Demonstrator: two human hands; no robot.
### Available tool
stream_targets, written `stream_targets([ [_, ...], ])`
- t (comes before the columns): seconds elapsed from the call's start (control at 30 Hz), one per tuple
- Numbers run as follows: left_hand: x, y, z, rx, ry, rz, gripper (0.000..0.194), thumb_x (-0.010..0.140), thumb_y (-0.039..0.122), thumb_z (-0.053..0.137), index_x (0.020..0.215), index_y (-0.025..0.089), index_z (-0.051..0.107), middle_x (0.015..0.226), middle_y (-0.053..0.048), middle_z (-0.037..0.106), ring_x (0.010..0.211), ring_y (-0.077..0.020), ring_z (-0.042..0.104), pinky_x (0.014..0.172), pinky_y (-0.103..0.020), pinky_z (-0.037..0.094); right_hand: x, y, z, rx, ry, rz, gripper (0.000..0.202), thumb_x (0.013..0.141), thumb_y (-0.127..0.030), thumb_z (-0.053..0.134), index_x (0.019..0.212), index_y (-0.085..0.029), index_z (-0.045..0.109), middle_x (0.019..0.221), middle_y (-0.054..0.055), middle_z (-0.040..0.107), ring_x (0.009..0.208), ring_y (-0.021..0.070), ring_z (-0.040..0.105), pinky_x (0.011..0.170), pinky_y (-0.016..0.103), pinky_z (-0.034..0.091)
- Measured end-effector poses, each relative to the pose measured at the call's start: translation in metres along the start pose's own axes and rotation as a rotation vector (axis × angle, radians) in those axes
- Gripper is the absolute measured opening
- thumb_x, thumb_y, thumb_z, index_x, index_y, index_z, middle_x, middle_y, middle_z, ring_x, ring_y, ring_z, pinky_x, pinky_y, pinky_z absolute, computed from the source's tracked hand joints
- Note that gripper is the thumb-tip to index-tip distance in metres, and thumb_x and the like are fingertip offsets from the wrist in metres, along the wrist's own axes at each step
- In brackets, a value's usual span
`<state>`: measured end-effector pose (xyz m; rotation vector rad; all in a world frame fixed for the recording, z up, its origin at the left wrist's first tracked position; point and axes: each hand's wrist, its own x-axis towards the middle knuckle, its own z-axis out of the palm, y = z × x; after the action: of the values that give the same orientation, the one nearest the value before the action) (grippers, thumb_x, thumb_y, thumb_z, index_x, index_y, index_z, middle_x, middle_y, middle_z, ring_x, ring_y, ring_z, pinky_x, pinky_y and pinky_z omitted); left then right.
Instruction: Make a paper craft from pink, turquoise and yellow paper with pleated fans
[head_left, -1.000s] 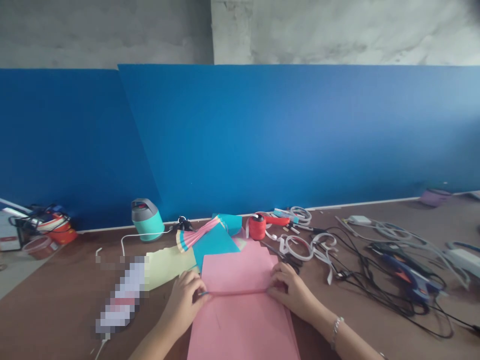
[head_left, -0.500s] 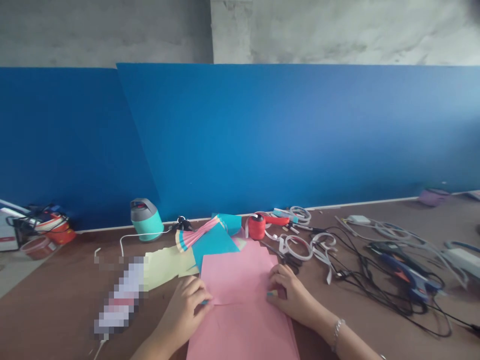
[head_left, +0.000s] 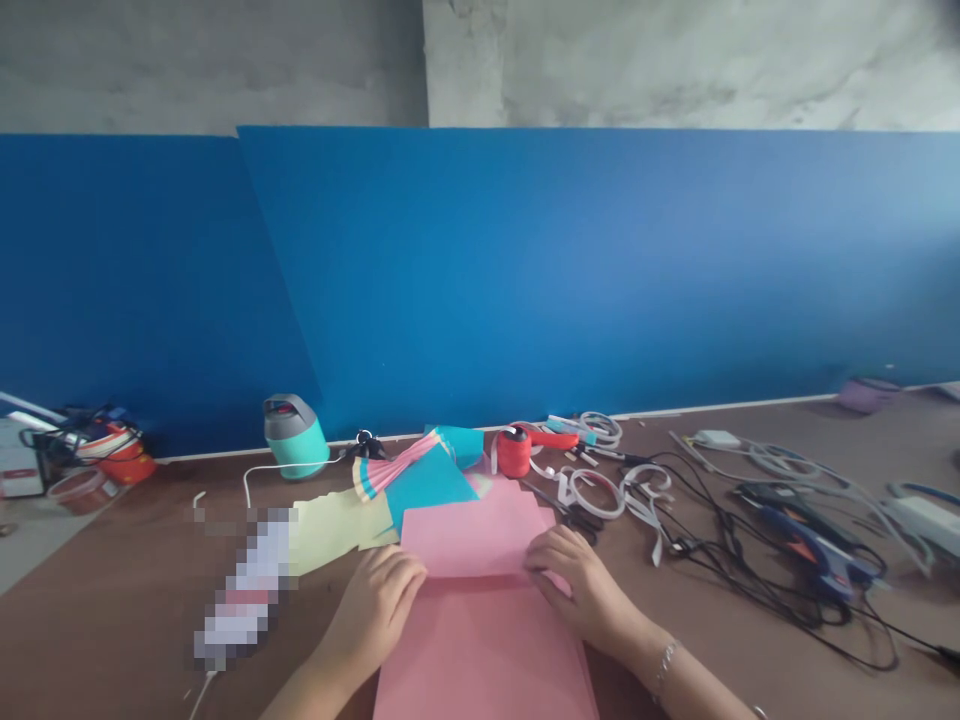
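A pink sheet of paper point(head_left: 469, 540) lies over a stack of pink paper point(head_left: 487, 650) in front of me. Its near edge runs straight between my two hands, with a dark shadow below it. My left hand point(head_left: 384, 592) pinches the left end of that edge between thumb and fingers. At the right end, my right hand point(head_left: 574, 580) grips the same sheet with fingers curled. Just beyond the sheet are blue paper point(head_left: 431, 490), a pleated pink, blue and yellow paper fan point(head_left: 397, 465) and pale yellow paper point(head_left: 330, 530).
A red spool point(head_left: 514, 453) stands behind the papers. To the right lie coiled white cables point(head_left: 600, 495), black cords and a blue-and-black tool point(head_left: 817, 555). A turquoise container point(head_left: 298, 440) stands back left, near a pixelated power strip point(head_left: 247, 590). A blue partition point(head_left: 562, 280) borders the table.
Both hands have shifted their grip along the sheet's near edge, and that edge has moved slightly away from me. My fingers are now closed more over the paper.
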<state>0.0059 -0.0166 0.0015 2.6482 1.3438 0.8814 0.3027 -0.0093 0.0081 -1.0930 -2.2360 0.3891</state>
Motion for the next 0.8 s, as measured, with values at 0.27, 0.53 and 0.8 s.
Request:
stream_targets([
  [0.27, 0.052, 0.024, -0.055, 0.023, 0.544, -0.193, 0.018, 0.086, 0.033, 0.051, 0.096, 0.019, 0.058, 0.099, -0.009, 0.064, 0.101, -0.025, 0.056, 0.087, -0.039, 0.044, 0.027, -0.018, -0.01, 0.238, 0.356, 0.394, 0.023, 0.086, -0.034, 0.044, 0.074, -0.018, 0.056, 0.06, 0.0, 0.056, 0.052, 0.0124, 0.05, 0.048, 0.023, 0.041],
  [0.53, 0.103, 0.073, -0.032, -0.43, 0.158, -0.47, 0.025, 0.085, 0.041, 0.051, 0.095, 0.02, 0.061, 0.078, -0.004, 0.071, 0.069, -0.018, 0.067, 0.061, -0.026, 0.049, 0.051, -0.065, 0.013, -0.107, 0.514, -0.05, 0.017, 0.088, -0.017, 0.041, 0.083, -0.02, 0.057, 0.072, 0.004, 0.063, 0.062, 0.0133, 0.057, 0.059, 0.024, 0.045],
  [0.8, 0.094, 0.05, 0.003, -0.412, 0.313, -0.421, 0.023, 0.075, 0.027, 0.059, 0.096, 0.02, 0.052, 0.097, -0.006, 0.063, 0.066, -0.0154, 0.064, 0.063, -0.029, 0.05, 0.042, -0.059, 0.037, -0.14, 0.273, -0.093, 0.026, 0.094, -0.018, 0.031, 0.08, -0.02, 0.053, 0.072, 0.004, 0.058, 0.064, 0.0145, 0.057, 0.058, 0.024, 0.043],
])
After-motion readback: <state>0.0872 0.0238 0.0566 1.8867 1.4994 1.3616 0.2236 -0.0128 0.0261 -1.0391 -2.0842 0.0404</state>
